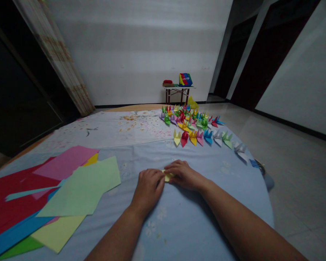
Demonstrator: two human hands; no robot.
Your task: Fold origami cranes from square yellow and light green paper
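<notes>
A small folded piece of pale yellow paper (167, 177) lies on the cloth-covered table between my two hands. My left hand (150, 186) is closed at its left edge, thumb and fingers pressed against the paper. From the right, my right hand (183, 174) bends its fingers over the paper's upper and right side. Most of the paper is hidden under the fingers, so its exact fold cannot be made out.
Loose sheets, with a light green sheet (81, 188) on top, spread over the table's left. Folded paper cranes (192, 137) in many colours stand in rows at the back right. The round table (206, 214) wears a pale blue cloth. Beyond stands a small side table (176, 88).
</notes>
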